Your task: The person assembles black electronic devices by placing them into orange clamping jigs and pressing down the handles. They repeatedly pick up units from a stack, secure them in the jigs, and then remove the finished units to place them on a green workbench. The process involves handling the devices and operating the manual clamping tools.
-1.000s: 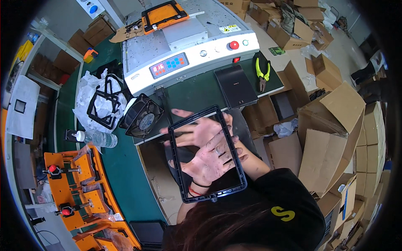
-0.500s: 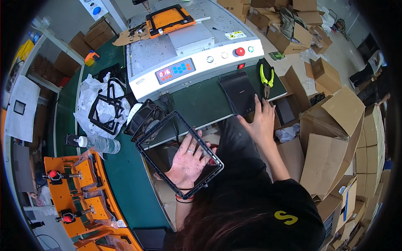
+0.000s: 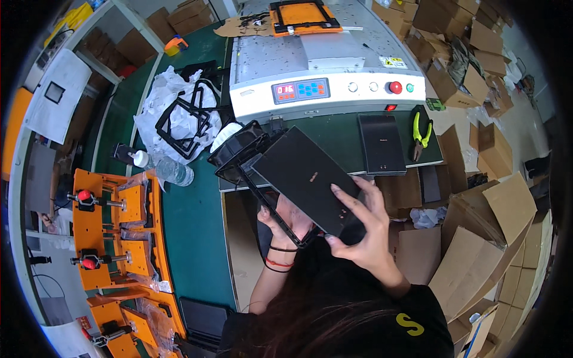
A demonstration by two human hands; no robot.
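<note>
My left hand (image 3: 292,216) supports a thin black rectangular frame (image 3: 270,206), its thumb on the outer side and the palm inside the opening. The frame is tilted, and its far part is hidden. A flat, glossy black panel (image 3: 304,173) lies over the frame and covers my left fingers. My right hand (image 3: 371,230) grips this panel at its lower right end, thumb at the near edge and fingers on the face. Whether panel and frame touch cannot be told. Another black panel (image 3: 382,146) lies on the green table (image 3: 197,238).
Yellow-green pliers (image 3: 421,137) lie right of the panel. A white machine (image 3: 256,95) with buttons stands behind. Black frames (image 3: 173,128) rest on white plastic at left, near a clear bottle (image 3: 173,170). Orange clamp fixtures (image 3: 92,230) stand lower left; cardboard boxes (image 3: 477,256) fill the right.
My right hand has picked up a black panel from the table and brought it left over the frame. My left hand has tilted the frame. The view has shifted, too.
</note>
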